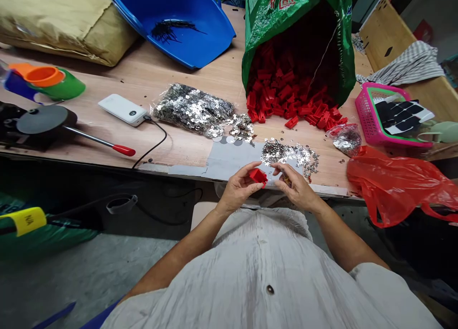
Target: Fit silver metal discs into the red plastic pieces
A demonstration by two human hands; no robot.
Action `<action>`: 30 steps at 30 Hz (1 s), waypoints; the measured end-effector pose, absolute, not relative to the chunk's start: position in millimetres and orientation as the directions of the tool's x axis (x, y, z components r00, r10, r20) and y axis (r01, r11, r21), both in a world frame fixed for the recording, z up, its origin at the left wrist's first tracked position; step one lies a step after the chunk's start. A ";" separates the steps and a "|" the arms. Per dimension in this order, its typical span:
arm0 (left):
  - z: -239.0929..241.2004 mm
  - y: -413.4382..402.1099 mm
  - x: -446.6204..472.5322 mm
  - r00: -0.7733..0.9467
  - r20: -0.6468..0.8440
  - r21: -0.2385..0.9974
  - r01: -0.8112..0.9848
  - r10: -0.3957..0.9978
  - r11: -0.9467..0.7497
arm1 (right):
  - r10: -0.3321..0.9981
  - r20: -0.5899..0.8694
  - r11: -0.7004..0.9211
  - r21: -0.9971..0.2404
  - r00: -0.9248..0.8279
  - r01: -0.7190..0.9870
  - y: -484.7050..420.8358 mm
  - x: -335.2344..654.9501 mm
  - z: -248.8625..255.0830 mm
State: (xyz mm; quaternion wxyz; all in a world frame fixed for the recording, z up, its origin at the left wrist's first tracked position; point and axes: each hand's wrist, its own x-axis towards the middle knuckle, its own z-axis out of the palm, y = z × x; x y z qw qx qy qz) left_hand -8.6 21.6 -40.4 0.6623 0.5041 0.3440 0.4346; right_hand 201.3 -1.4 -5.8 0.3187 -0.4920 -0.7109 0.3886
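Note:
My left hand (237, 189) is closed around a small red plastic housing (258, 176), held above the front edge of the bench. Just to its right, my right hand (294, 188) has its fingers curled round a small brass-coloured piece (286, 179), whose kind I cannot make out. The two hands are close together but apart. Beyond them, small shiny metal parts (304, 156) lie spread on a grey sheet (229, 159). More red housings (286, 92) spill from the mouth of a green sack (250, 49).
A clear bag of metal plates (193, 108), a white power bank (123, 109) and a lever tool (46, 121) stand left. Behind is a blue scoop-shaped basin (193, 52). At right are a pink basket (365, 111) and a red plastic bag (397, 185) hanging over the edge.

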 end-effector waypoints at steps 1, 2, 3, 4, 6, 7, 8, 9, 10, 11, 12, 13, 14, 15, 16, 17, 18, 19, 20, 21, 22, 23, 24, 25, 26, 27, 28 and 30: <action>-42.9 25.9 -10.9 0.368 0.007 0.986 -0.159 0.930 0.056 | 0.943 0.099 0.247 -0.846 -0.316 0.472 -1.4 201.0 -10.3; -45.3 30.4 -13.1 0.350 0.037 0.997 -0.077 0.936 -0.010 | 0.939 0.125 0.278 -0.823 -0.319 0.495 -1.2 200.4 -15.3; -47.5 35.1 -15.2 0.341 0.067 0.997 0.012 0.938 -0.075 | 0.936 0.145 0.301 -0.799 -0.320 0.520 -0.8 199.7 -20.5; -49.3 39.7 -17.2 0.345 0.091 0.986 0.099 0.934 -0.132 | 0.936 0.155 0.313 -0.776 -0.316 0.547 -0.1 198.9 -25.5; -51.7 48.2 -20.2 0.388 0.111 0.950 0.230 0.915 -0.213 | 0.939 0.151 0.316 -0.735 -0.309 0.600 1.8 197.3 -33.7; -52.3 51.9 -21.3 0.415 0.111 0.931 0.273 0.903 -0.240 | 0.941 0.145 0.313 -0.717 -0.305 0.623 3.0 196.6 -36.4; -52.6 55.1 -22.2 0.440 0.110 0.916 0.304 0.891 -0.263 | 0.944 0.141 0.309 -0.702 -0.300 0.642 4.4 196.1 -38.3; -52.6 57.8 -22.8 0.460 0.111 0.902 0.325 0.881 -0.283 | 0.946 0.139 0.306 -0.690 -0.294 0.656 5.9 195.6 -39.4; -52.4 60.1 -23.2 0.474 0.115 0.890 0.341 0.873 -0.302 | 0.947 0.139 0.304 -0.680 -0.290 0.667 7.5 195.1 -40.0; -52.1 61.9 -23.5 0.485 0.119 0.881 0.350 0.866 -0.318 | 0.948 0.142 0.304 -0.673 -0.286 0.674 9.0 194.7 -40.3; -51.8 63.4 -23.7 0.495 0.124 0.875 0.354 0.860 -0.330 | 0.947 0.146 0.307 -0.668 -0.285 0.678 10.5 194.2 -40.8; -51.5 64.5 -23.9 0.504 0.127 0.872 0.353 0.854 -0.338 | 0.945 0.151 0.313 -0.664 -0.289 0.679 11.9 193.7 -41.4; -51.3 65.4 -24.0 0.512 0.127 0.872 0.351 0.850 -0.342 | 0.942 0.157 0.324 -0.662 -0.297 0.676 13.2 193.3 -42.4; -51.1 66.1 -24.1 0.517 0.126 0.872 0.349 0.847 -0.342 | 0.937 0.165 0.336 -0.660 -0.307 0.672 14.3 192.8 -43.6; -51.1 66.6 -24.1 0.519 0.124 0.874 0.347 0.846 -0.341 | 0.933 0.173 0.348 -0.660 -0.316 0.666 15.3 192.3 -44.9; -51.2 67.0 -24.2 0.518 0.123 0.875 0.346 0.846 -0.339 | 0.929 0.178 0.358 -0.659 -0.325 0.661 16.2 191.9 -46.3; -51.4 67.4 -24.2 0.517 0.123 0.876 0.345 0.847 -0.338 | 0.926 0.181 0.364 -0.659 -0.332 0.658 16.9 191.6 -47.6; -51.9 67.7 -24.3 0.516 0.125 0.876 0.343 0.847 -0.338 | 0.924 0.181 0.367 -0.658 -0.336 0.657 17.4 191.4 -48.7; -52.6 68.0 -24.4 0.517 0.127 0.877 0.340 0.847 -0.339 | 0.924 0.178 0.368 -0.657 -0.339 0.658 17.8 191.2 -49.5; -53.4 68.3 -24.5 0.519 0.128 0.879 0.336 0.845 -0.339 | 0.923 0.175 0.369 -0.654 -0.342 0.660 18.1 191.2 -50.1; -54.2 68.6 -24.6 0.519 0.128 0.880 0.333 0.845 -0.338 | 0.923 0.173 0.370 -0.652 -0.344 0.662 18.3 191.2 -50.4; -55.1 68.9 -24.7 0.520 0.128 0.882 0.330 0.845 -0.336 | 0.922 0.171 0.371 -0.651 -0.347 0.663 18.4 191.2 -50.5; -55.8 69.1 -24.9 0.521 0.127 0.884 0.326 0.844 -0.334 | 0.922 0.170 0.371 -0.649 -0.349 0.664 18.4 191.2 -50.5; -56.2 69.3 -25.0 0.522 0.127 0.886 0.322 0.843 -0.333 | 0.922 0.167 0.370 -0.647 -0.350 0.667 18.3 191.0 -50.4; -56.4 69.3 -25.2 0.523 0.128 0.888 0.318 0.842 -0.333 | 0.923 0.162 0.367 -0.644 -0.349 0.672 18.1 190.8 -50.0; -56.3 69.3 -25.3 0.526 0.127 0.888 0.316 0.841 -0.332 | 0.925 0.155 0.361 -0.639 -0.346 0.679 17.9 190.2 -49.4; -56.1 69.2 -25.4 0.529 0.124 0.889 0.317 0.840 -0.331 | 0.929 0.145 0.352 -0.634 -0.342 0.688 17.5 189.4 -48.5; -55.4 68.8 -25.5 0.535 0.111 0.888 0.326 0.838 -0.326 | 0.937 0.120 0.329 -0.625 -0.329 0.708 16.6 186.5 -45.5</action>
